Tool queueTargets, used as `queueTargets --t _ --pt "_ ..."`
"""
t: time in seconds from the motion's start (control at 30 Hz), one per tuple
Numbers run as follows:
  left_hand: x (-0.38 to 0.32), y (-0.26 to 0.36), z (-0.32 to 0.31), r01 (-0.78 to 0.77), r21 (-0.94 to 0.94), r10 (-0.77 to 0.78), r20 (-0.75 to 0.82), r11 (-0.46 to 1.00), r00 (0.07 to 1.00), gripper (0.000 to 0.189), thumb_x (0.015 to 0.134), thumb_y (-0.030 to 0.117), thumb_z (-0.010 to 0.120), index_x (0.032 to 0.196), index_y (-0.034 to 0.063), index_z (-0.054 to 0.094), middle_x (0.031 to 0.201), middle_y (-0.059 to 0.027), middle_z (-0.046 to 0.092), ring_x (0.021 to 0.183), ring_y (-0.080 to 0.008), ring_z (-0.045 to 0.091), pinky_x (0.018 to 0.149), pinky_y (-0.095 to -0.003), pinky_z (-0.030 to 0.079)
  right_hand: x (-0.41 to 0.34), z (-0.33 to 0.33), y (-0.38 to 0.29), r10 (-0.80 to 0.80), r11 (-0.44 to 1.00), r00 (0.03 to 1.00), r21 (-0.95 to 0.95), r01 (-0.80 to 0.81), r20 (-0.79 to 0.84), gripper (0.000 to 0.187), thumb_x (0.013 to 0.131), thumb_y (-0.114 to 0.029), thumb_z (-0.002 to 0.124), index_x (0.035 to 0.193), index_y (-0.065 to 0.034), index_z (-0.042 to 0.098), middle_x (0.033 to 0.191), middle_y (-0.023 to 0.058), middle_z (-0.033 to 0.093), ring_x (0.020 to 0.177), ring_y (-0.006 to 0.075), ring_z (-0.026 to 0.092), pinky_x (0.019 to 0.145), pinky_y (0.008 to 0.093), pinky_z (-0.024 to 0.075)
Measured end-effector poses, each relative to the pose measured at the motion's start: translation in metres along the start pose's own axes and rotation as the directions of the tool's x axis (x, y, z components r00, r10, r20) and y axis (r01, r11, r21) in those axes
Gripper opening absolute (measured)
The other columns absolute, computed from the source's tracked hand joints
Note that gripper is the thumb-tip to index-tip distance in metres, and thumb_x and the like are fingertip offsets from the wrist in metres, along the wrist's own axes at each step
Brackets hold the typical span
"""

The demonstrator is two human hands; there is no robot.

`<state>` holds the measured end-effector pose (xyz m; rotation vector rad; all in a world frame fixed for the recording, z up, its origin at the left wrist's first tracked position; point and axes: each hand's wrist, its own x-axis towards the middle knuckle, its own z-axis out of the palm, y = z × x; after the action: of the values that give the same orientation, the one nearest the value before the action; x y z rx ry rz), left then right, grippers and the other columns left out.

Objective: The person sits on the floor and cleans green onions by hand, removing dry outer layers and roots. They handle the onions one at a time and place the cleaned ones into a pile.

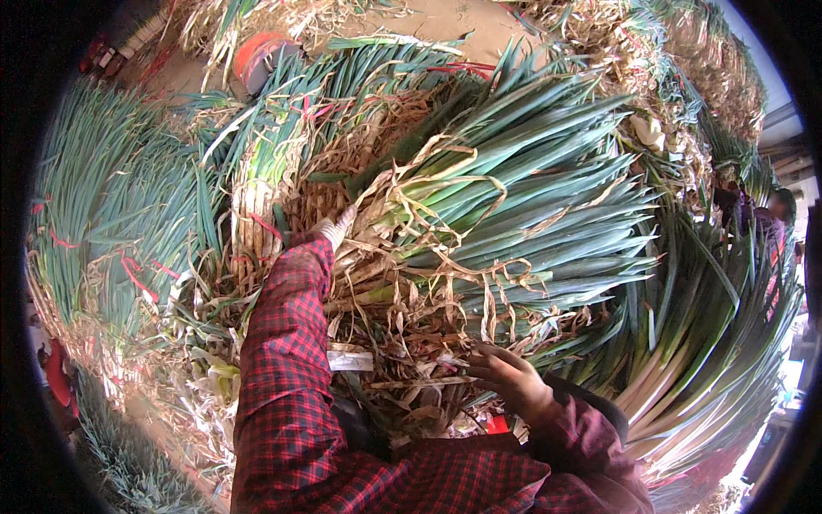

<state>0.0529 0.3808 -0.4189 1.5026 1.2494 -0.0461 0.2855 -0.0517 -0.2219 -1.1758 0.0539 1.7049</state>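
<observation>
A large fanned bunch of scallions lies in front of me, its long green leaves pointing right and its stalk ends toward the left. My left hand, in what looks like a pale glove, touches the bunch at the stalk end. Its fingers are partly hidden, so their grip is unclear. Withered brown leaves hang from the lower side of the bunch. Below them my right hand holds nothing, with its fingers extended and somewhat apart, close to dry leaf litter.
Scallion bundles with red ties stand beyond my left hand. More scallions lie at left and at lower right. An orange and grey round object sits at the back. Another person is at the right edge.
</observation>
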Motion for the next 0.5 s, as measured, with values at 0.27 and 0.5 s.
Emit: queueTargets --t 0.27,0.5 --pt "-0.006 -0.030 0.021 -0.068 -0.371 0.135 0.158 0.926 0.978 0.080 0.085 0.069 0.061 0.139 0.0104 0.052 0.135 -0.0136 0.057 0.124 -0.0257 0.053 0.100 -0.0400 0.046 0.089 0.000 0.030 0.088 0.979 0.989 0.171 -0.107 0.117 0.058 0.094 -0.024 0.069 0.142 -0.0002 0.046 0.130 0.0129 0.061 0.120 0.0289 0.059 0.101 0.0426 0.0496" --pt "-0.088 -0.004 0.048 0.076 -0.403 0.094 0.387 0.912 0.917 0.073 0.085 0.056 0.072 0.135 0.0068 0.054 0.130 -0.0113 0.061 0.120 -0.0242 0.056 0.098 -0.0386 0.048 0.107 0.021 0.045 -0.014 0.967 0.991 0.253 -0.020 0.130 0.052 0.097 -0.027 0.065 0.136 0.0026 0.049 0.132 0.0156 0.058 0.123 0.0327 0.056 0.105 0.0481 0.0433"
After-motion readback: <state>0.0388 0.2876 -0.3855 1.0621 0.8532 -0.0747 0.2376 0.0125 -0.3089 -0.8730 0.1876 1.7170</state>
